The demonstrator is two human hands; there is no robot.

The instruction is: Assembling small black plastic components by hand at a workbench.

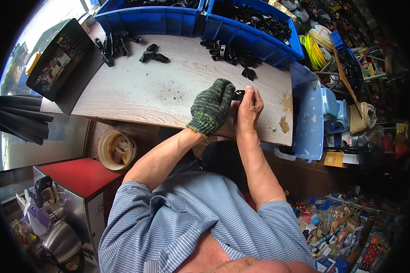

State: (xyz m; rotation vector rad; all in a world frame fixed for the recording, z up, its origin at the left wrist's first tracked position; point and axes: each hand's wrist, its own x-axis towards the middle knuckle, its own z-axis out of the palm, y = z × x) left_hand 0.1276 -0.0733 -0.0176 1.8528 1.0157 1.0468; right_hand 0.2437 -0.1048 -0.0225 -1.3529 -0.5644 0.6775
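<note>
My left hand (212, 107), in a dark green knitted glove, is closed over the front part of the wooden table (136, 93). Beside it, my bare right hand (249, 108) has its fingers pressed together in a pinch. A small black plastic part (238, 95) shows between the two hands, mostly covered by fingers, and both seem to grip it. Just beyond them lies a pile of black plastic parts (232, 54), with a single one nearer to my hands. Further left are a few more black parts (154, 55) and another small group (116, 45).
Two blue bins, the left (148, 22) and the right (255, 48), hold many black parts along the far edge. A tablet (57, 63) leans at the left. A bucket (105, 152) stands below the table, a light-blue tub (307, 132) at its right end. Cluttered goods fill the right side.
</note>
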